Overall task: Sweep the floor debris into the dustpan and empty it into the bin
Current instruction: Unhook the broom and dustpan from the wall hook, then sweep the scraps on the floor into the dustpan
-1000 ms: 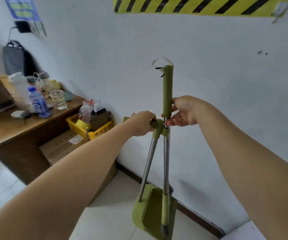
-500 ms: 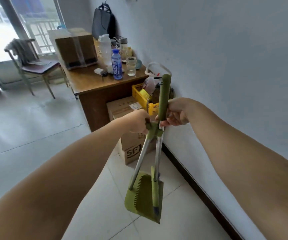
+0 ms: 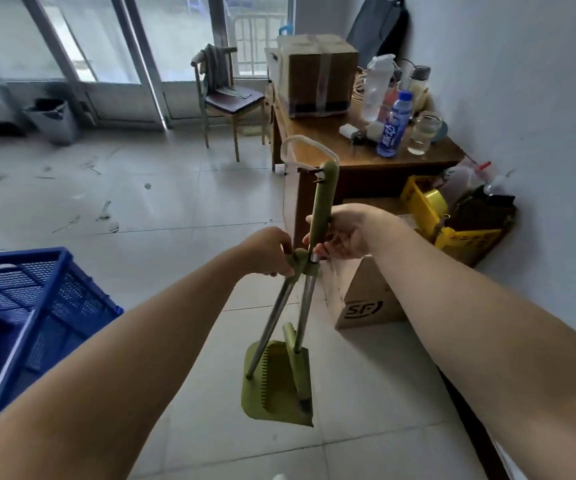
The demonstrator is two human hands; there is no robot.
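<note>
I hold an olive-green broom and dustpan set in front of me, above the tiled floor. My left hand [image 3: 268,250] grips the green top of the dustpan's metal handle [image 3: 272,320]. My right hand [image 3: 346,233] curls round the broom handle [image 3: 324,199] just above the clip that joins the two poles. The dustpan [image 3: 272,386] hangs low with the broom's end tucked inside it. Thin scraps of debris [image 3: 104,213] lie scattered on the floor at the far left. A grey bin [image 3: 52,120] with a dark liner stands by the glass doors.
A blue plastic crate [image 3: 26,306] sits close at my left. A wooden desk [image 3: 345,157] with bottles, a jar and a cardboard box stands against the right wall, with a yellow basket [image 3: 452,233] and an SF carton [image 3: 366,299] below. A chair [image 3: 231,98] stands near the doors.
The view has swung left from the wall to the open room. Both hands keep their hold, and the broom and dustpan set has come away from the wall with me.
</note>
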